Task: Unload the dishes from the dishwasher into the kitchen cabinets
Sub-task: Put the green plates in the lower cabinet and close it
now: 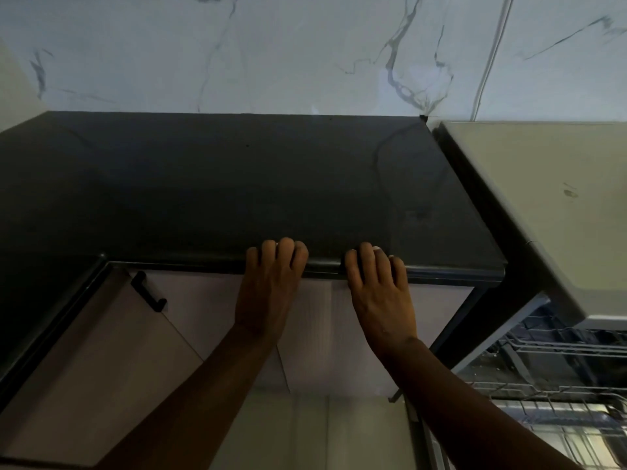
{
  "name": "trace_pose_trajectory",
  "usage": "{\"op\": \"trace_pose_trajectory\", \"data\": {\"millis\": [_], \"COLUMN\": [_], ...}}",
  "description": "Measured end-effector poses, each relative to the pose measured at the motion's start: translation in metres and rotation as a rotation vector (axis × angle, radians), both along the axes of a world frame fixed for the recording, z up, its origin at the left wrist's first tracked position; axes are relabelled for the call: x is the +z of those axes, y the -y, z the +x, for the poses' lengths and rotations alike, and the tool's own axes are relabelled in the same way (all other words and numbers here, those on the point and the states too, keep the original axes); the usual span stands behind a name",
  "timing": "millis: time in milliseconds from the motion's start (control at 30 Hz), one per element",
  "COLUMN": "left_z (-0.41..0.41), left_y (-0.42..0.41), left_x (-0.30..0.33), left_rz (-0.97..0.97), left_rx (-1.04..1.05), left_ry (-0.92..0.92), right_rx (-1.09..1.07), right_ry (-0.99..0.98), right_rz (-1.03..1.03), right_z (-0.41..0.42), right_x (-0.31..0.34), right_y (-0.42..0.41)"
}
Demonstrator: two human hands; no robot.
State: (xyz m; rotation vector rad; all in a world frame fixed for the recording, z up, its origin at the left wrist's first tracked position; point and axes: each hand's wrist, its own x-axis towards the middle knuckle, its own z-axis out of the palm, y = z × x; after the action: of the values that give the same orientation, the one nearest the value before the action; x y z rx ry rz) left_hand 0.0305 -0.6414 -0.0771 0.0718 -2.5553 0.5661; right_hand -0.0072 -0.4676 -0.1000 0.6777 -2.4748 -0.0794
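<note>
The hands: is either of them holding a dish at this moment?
No, the left hand and the right hand both rest with fingers curled over the dark countertop edge, and no dish is in them.

The worktop is matt black, plain. Behind it the wall is white marble with thin grey veins. The cabinet doors below are pale pinkish-beige, one with a black handle. The dishwasher racks are grey wire.

Open dishwasher (wire racks) at right
</note>
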Motion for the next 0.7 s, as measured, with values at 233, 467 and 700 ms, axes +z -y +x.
{"op": "trace_pose_trajectory", "data": {"millis": [233, 467, 700], "left_z": [-0.010, -0.009, -0.008], "left_y": [0.007, -0.004, -0.004], "left_x": [-0.017, -0.023, -0.014], "left_rz": [-0.141, -0.123, -0.128], "left_rx": [0.009, 0.019, -0.001], "left_ry": [-0.127, -0.091, -0.072], "right_rx": [0.000, -0.010, -0.025], "right_ry": [-0.145, -0.180, -0.083], "right_rz": [0.011, -0.020, -0.045], "right_z": [-0.013, -0.015, -0.010], "right_x": [-0.014, -0.016, -0.012], "right_y": [0.003, 0.006, 0.009]}}
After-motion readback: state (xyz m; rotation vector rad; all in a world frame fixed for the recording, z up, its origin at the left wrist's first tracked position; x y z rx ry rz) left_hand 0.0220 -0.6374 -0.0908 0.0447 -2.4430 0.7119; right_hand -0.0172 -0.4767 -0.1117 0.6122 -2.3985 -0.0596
